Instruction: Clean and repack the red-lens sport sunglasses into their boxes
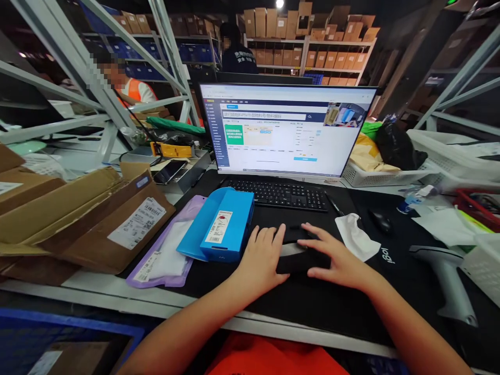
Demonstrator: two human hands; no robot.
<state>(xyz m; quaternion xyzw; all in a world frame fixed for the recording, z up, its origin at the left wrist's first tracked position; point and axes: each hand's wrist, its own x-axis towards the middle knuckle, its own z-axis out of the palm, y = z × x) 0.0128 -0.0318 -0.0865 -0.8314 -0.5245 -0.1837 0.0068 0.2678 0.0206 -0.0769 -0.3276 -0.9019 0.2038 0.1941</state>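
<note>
My left hand (262, 256) and right hand (338, 260) lie flat, unclenched, on the pouch (300, 259) just in front of the keyboard (279, 194). Risk, I'd judge: dark pouch on dark mat (312, 304), so I misjudge its edge and fumble it.

Blue box (225, 225), keyboard (279, 194) close around hands (262, 259)

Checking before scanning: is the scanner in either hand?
No: the scanner lies apart on the mat; left hand and right hand rest on a black packet.
</note>
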